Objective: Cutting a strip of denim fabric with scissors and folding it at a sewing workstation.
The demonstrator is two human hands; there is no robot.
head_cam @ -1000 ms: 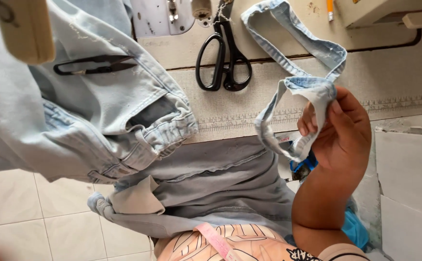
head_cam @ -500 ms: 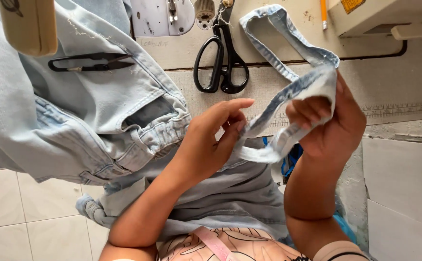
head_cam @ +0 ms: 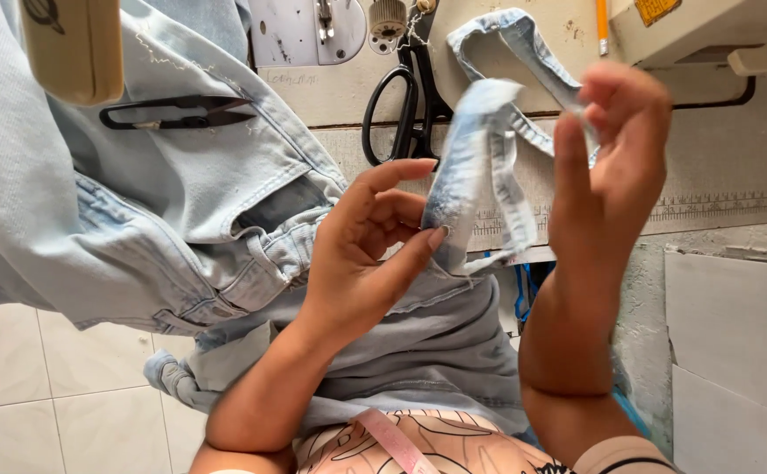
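Note:
A long pale-blue denim strip (head_cam: 476, 167) loops up over the sewing table. My left hand (head_cam: 366, 254) pinches its lower end between thumb and fingers. My right hand (head_cam: 616, 167) is raised at the strip's right side, fingers closed on the upper part; the hand is blurred. A light-blue denim garment (head_cam: 164, 202) lies across the table at the left and hangs over its edge.
Black scissors (head_cam: 405, 105) lie on the table behind the strip. A small black thread snip (head_cam: 173, 112) rests on the garment. A beige machine part (head_cam: 72, 44) sits at top left, a metal needle plate (head_cam: 300, 31) at top middle. White floor tiles (head_cam: 50, 386) show below left.
My left hand came up from out of view and took the strip's lower end. My right hand rose and shifted right, pulling the strip more upright.

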